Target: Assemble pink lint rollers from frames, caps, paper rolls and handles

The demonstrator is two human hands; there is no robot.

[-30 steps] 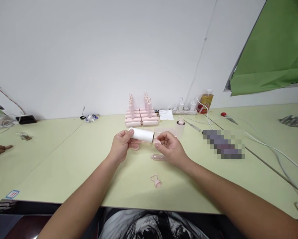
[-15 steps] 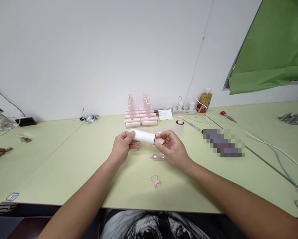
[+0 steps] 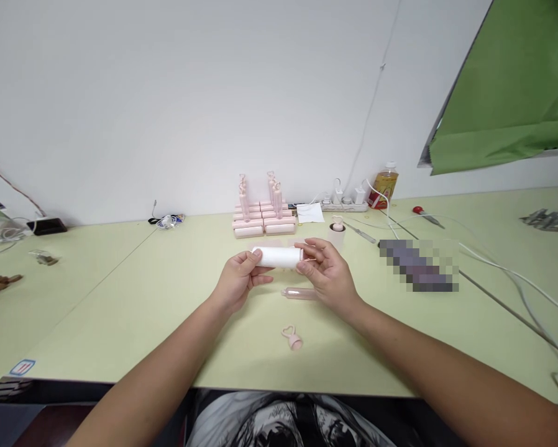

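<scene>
White roll: spans the two hands above the table; left hand clamps one end, right hand grips the other, fingers loosely curled. Heart-loop cap: lies nearest. Clear pink tube: beyond. Round container: holds a heart-topped piece. Bottle: label illegible.

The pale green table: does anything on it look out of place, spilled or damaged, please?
No spill or damage shows. The heart-topped cap looks slightly stray, lying loose near the front of the table, while similar caps top the upright tubes.
</scene>
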